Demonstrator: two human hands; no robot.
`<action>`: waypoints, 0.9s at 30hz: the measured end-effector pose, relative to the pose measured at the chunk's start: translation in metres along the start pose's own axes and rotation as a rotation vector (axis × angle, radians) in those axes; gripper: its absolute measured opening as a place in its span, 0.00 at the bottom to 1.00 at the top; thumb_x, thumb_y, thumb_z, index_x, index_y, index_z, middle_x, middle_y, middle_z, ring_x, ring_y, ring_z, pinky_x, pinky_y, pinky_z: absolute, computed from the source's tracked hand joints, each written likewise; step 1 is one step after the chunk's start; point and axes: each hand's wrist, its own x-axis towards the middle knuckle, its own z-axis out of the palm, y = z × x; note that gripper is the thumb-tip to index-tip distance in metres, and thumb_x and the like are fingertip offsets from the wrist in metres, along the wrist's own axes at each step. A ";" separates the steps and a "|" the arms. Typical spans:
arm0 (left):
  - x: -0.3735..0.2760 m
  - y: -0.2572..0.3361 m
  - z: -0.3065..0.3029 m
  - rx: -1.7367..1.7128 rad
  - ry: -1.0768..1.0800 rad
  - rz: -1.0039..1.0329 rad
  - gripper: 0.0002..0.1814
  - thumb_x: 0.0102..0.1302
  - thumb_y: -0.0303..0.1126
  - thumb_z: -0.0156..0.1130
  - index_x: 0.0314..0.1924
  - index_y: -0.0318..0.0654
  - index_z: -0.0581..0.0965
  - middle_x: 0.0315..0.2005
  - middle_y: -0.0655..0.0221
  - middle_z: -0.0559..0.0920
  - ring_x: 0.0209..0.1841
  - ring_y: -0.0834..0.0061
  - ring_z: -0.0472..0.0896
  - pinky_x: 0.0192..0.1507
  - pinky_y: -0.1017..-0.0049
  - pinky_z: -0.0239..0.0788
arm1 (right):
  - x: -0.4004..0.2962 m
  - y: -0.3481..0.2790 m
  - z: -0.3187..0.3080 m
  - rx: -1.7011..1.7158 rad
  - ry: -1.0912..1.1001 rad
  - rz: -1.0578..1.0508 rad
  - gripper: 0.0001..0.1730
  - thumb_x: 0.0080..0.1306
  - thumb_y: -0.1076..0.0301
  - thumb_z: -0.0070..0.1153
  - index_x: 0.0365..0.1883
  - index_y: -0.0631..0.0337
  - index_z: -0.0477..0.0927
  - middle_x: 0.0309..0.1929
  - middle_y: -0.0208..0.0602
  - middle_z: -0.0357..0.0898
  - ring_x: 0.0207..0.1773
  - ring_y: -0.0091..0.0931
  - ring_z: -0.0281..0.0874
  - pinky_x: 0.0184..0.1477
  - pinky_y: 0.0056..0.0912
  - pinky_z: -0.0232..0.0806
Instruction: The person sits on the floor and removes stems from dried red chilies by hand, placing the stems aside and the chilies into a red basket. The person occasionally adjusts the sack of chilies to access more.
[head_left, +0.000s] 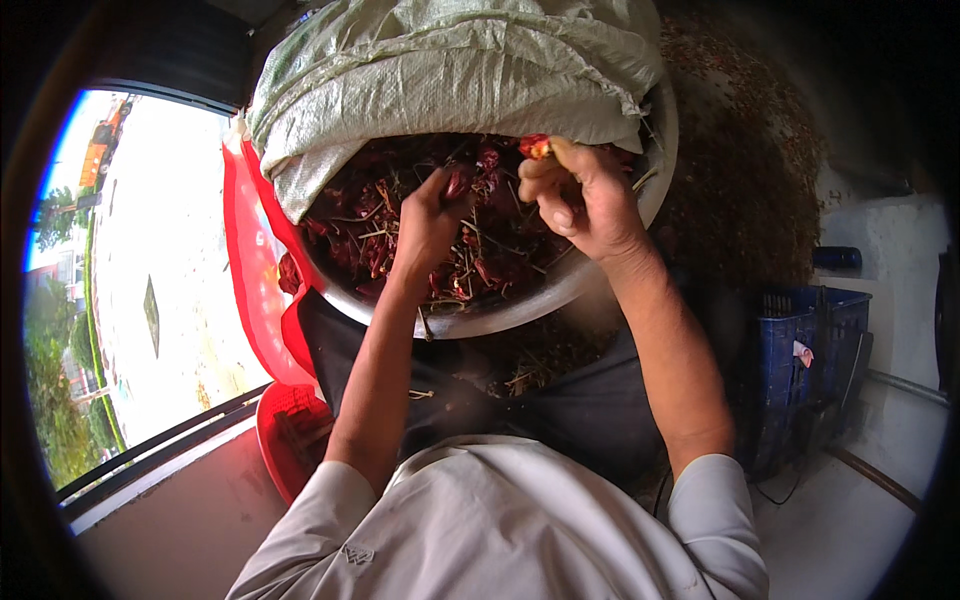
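My left hand (433, 217) is over a wide metal basin (495, 322), its fingers closed around a dark red dried chili pepper (458, 181). Pinched between the thumb and forefinger of my right hand (589, 191) is a brighter red piece of dried chili (535, 146) with a pale yellowish end. Below both hands, dried red chilies (349, 251) lie heaped in the basin, mixed with thin straw-coloured stems (480, 266). A pale woven sack (457, 86) lies across the far part of the basin and hides what is under it.
Red plastic sheeting (251, 255) hangs left of the basin, above a red plastic basket (281, 439). A blue plastic crate (810, 345) stands at the right. Chili debris (739, 150) covers the floor beyond the basin's right side. A bright window or doorway opening (172, 247) is at the left.
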 end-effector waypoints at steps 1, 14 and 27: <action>0.016 -0.005 0.004 0.153 0.010 0.069 0.14 0.67 0.32 0.63 0.52 0.44 0.80 0.33 0.61 0.83 0.33 0.67 0.80 0.38 0.67 0.73 | -0.001 -0.003 0.002 -0.042 -0.004 0.007 0.15 0.73 0.62 0.50 0.32 0.64 0.80 0.26 0.41 0.84 0.16 0.18 0.66 0.16 0.18 0.58; 0.012 0.001 -0.007 -0.107 0.030 0.010 0.15 0.64 0.34 0.69 0.46 0.36 0.76 0.39 0.64 0.82 0.44 0.68 0.79 0.47 0.70 0.71 | 0.003 -0.003 -0.003 -0.086 0.010 0.059 0.09 0.73 0.63 0.52 0.41 0.59 0.76 0.36 0.36 0.81 0.28 0.17 0.71 0.22 0.17 0.59; -0.059 0.008 -0.024 -0.724 -0.212 -0.260 0.11 0.73 0.26 0.56 0.52 0.34 0.78 0.36 0.73 0.80 0.35 0.80 0.76 0.35 0.78 0.68 | 0.003 0.045 0.013 -0.483 -0.133 0.360 0.25 0.68 0.42 0.62 0.35 0.58 0.76 0.23 0.23 0.69 0.23 0.13 0.65 0.19 0.18 0.53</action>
